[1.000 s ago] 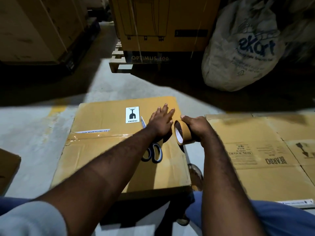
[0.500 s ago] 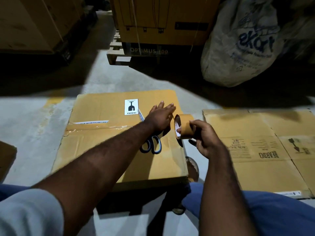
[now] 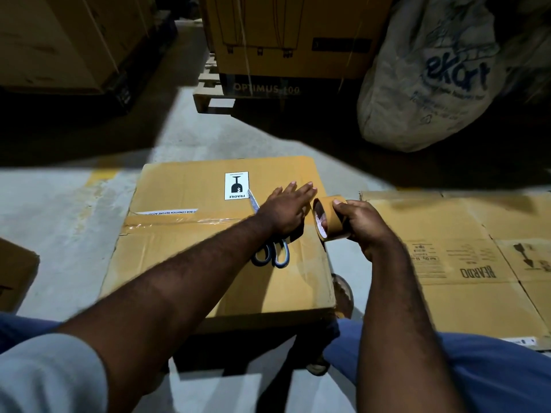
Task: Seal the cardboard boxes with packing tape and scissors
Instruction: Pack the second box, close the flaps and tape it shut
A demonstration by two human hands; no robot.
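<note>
A corner of another carton point(image 3: 15, 275) is poking in at far left. The cardboard box point(image 3: 185, 263) is sitting on the floor point(image 3: 59, 210), a fragile label point(image 3: 236, 185) near its far edge. The left hand point(image 3: 286, 210) is lying flat on its top, fingers straight, hiding the middle of the scissors point(image 3: 288, 255). The right hand point(image 3: 362, 223) is gripping the tape roll point(image 3: 328, 217) at the box's right edge. A flattened carton point(image 3: 465, 263) is lying further right, a printed sack point(image 3: 432, 73) slumping behind it.
</note>
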